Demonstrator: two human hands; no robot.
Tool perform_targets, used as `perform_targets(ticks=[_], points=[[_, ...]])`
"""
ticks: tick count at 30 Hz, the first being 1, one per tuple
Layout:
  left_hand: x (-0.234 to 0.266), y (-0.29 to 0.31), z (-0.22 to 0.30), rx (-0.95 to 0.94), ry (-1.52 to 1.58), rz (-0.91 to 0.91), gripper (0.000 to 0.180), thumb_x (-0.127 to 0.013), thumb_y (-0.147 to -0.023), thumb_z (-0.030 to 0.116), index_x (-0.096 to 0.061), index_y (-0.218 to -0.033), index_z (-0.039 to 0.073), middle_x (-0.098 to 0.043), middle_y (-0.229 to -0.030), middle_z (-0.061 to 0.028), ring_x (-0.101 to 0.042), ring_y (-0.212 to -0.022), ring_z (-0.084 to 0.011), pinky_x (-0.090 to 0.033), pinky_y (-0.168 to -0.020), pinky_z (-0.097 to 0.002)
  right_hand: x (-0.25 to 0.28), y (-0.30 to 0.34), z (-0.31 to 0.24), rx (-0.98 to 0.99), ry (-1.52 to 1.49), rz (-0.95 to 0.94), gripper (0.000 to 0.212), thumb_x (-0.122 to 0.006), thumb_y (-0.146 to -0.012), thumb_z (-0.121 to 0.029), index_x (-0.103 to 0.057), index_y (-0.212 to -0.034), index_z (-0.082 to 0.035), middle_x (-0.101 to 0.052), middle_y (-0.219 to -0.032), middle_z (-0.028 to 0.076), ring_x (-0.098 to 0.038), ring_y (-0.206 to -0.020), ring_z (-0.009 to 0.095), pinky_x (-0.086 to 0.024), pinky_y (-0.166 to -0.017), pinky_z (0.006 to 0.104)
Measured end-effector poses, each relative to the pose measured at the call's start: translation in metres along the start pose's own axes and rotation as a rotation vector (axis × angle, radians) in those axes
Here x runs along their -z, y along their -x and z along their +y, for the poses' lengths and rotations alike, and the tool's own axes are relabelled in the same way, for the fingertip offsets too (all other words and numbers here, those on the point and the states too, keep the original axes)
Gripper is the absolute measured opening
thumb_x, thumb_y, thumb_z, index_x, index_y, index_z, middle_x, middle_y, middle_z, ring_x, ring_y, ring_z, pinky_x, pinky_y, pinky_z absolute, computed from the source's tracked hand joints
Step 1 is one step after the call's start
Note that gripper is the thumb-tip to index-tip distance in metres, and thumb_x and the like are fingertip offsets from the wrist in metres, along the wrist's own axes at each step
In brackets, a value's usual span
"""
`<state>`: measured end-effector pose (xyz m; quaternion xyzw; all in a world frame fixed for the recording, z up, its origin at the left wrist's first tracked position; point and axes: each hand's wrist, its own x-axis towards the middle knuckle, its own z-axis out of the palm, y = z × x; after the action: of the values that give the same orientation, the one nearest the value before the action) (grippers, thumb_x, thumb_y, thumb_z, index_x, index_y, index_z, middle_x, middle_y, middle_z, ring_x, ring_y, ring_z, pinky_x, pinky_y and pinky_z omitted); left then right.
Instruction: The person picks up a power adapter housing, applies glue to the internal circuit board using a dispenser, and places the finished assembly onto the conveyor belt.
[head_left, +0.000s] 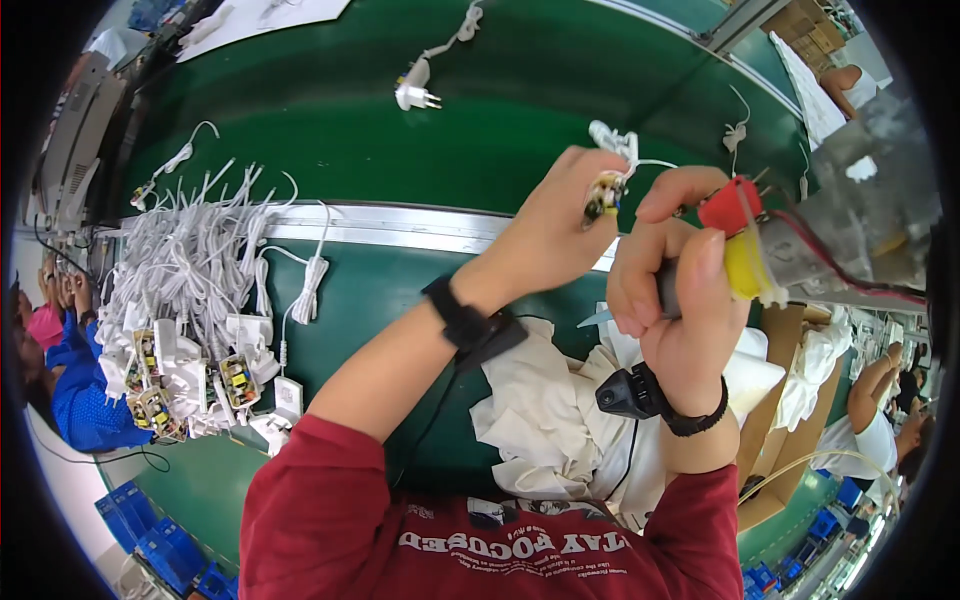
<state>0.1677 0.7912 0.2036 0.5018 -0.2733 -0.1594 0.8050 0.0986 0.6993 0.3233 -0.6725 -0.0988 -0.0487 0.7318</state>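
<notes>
My left hand (565, 215) is closed around a small charger circuit board (604, 197). A bundled white cord (615, 140) shows just beyond those fingers, over the far strip of the bench. Close to its right, my right hand (680, 270) is curled on a hand tool with a red block (732, 205), a yellow ring (743, 262) and a greyish body with thin red and black wires. Its exact kind I cannot make out. A pale blue pointed tip (594, 319) shows to the left of this hand. Both wrists wear black bands.
Heaped at left are several white corded chargers (200, 300) with exposed boards. A white plug (413, 92) with its cord lies on the far green belt (300, 110). Crumpled white cloth (550, 410) sits before me, beside a cardboard box (775, 440). Other people work at both sides.
</notes>
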Motion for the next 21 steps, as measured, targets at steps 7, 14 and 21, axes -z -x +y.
perform_targets(ticks=[7, 14, 21], points=[[0.04, -0.058, 0.028, -0.393, -1.296, 0.375, 0.041, -0.067, -0.075, 0.024, -0.053, -0.103, -0.003, -0.056, -0.102, -0.0214, -0.054, -0.097, -0.0375, -0.048, -0.077, -0.0423, 0.0, -0.002, -0.002, -0.002, -0.092, 0.083, 0.038, -0.047, -0.095, -0.04, -0.039, -0.099, -0.003, -0.035, -0.048, -0.001, -0.032, -0.036, 0.007, -0.027, -0.035, 0.021], [0.151, -0.053, 0.047, 0.324, -1.632, 0.52, 0.045, -0.068, -0.072, 0.024, -0.052, -0.102, -0.005, -0.058, -0.102, -0.0248, -0.056, -0.097, -0.0371, -0.049, -0.076, -0.0428, 0.002, 0.0, -0.006, -0.059, -0.184, -0.038, 0.033, -0.05, -0.094, -0.036, -0.039, -0.097, -0.005, -0.034, -0.047, -0.003, -0.028, -0.035, 0.005, -0.022, -0.034, 0.0214], [0.064, -0.01, 0.066, 0.445, -0.302, 0.552, 0.035, -0.06, -0.086, 0.031, -0.05, -0.101, 0.001, -0.062, -0.093, -0.0126, -0.06, -0.071, -0.0158, -0.047, -0.055, -0.0277, 0.011, -0.001, -0.011, -0.063, -0.28, 0.018, 0.023, -0.052, -0.093, -0.025, -0.042, -0.097, -0.004, -0.037, -0.053, -0.004, -0.028, -0.039, 0.002, -0.021, -0.037, 0.02]])
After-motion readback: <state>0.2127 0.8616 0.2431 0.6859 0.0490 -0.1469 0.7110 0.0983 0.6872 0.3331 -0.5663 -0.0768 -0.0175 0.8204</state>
